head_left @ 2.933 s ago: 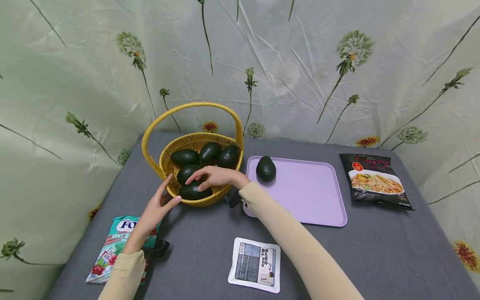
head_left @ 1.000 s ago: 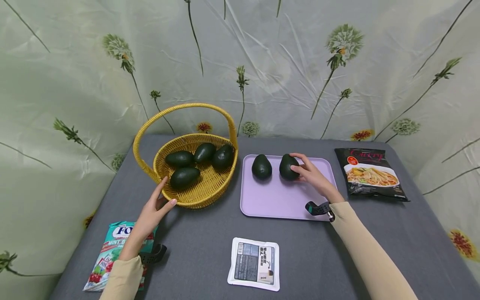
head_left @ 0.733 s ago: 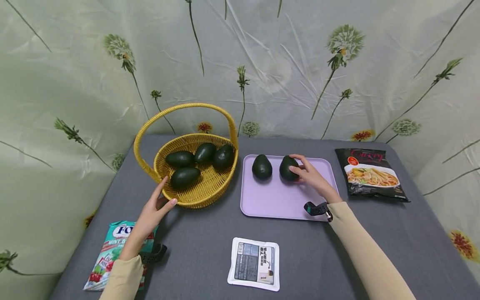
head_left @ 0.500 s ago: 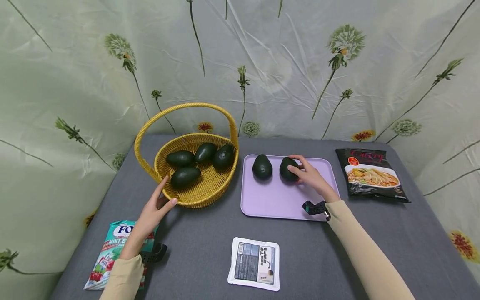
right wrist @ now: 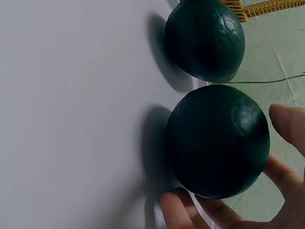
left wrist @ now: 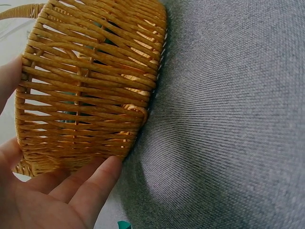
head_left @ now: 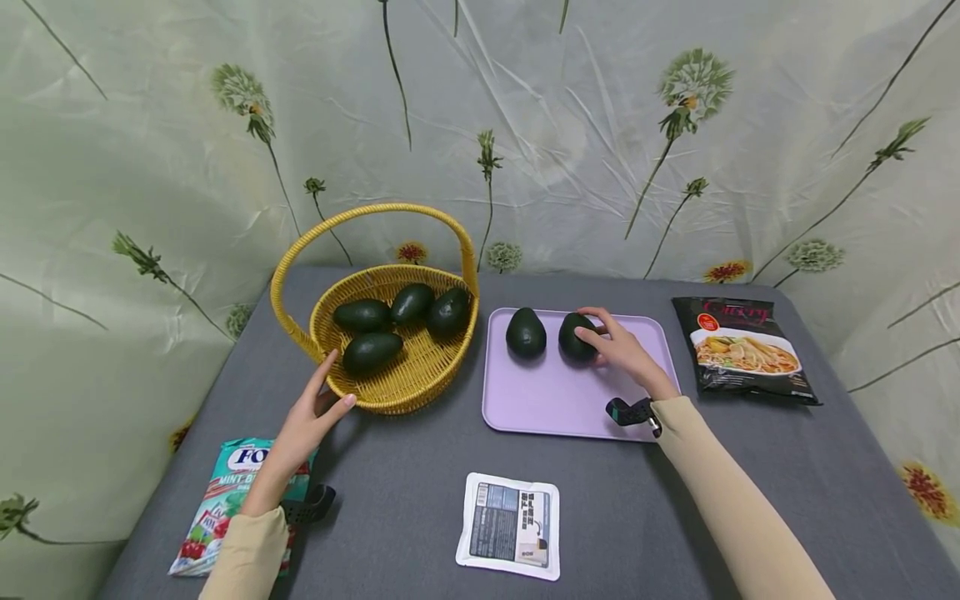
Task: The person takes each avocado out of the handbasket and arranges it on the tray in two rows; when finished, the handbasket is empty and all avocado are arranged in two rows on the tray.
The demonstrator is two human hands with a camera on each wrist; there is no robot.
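Avocado (head_left: 574,342) against right hand (head_left: 624,350)

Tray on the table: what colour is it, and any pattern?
Pale purple, with no pattern visible on the tray; the head view shows it best.

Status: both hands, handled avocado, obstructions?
Left hand touching basket. Right hand curled around avocado on tray. Second avocado alongside, not touching; no blockage seen.

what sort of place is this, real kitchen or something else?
Probably a staged indoor tabletop set rather than a working kitchen: a flower-print sheet hangs right behind a gray cloth-covered table, and a black device is worn at the right wrist.
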